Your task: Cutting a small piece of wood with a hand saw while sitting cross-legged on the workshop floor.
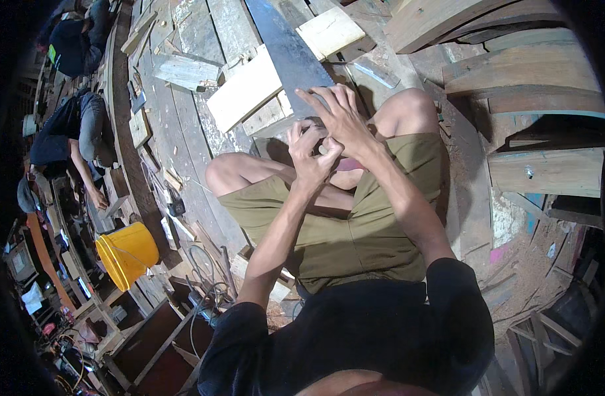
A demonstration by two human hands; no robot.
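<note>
A hand saw's wide dark blade (pixel 286 59) runs from the top of the view down to my hands. My left hand (pixel 308 153) is curled at the blade's near end, its thumb toward my right hand. What its fingers close round is hidden. Over the same end of the saw lies my right hand (pixel 345 122), its fingers stretched and apart, close to the blade's surface. The two hands overlap, and they cover the saw's handle end. Pale boards (pixel 246 89) lie under and beside the blade, with another pale board (pixel 330 32) to its right.
I sit cross-legged on a plank floor (pixel 183 122). Curved wooden pieces (pixel 524 69) are stacked on the right. At left stand a yellow bucket (pixel 127 254) and a tangle of cable (pixel 210 284). Another person (pixel 71 132) crouches at far left, an arm reaching down to wood.
</note>
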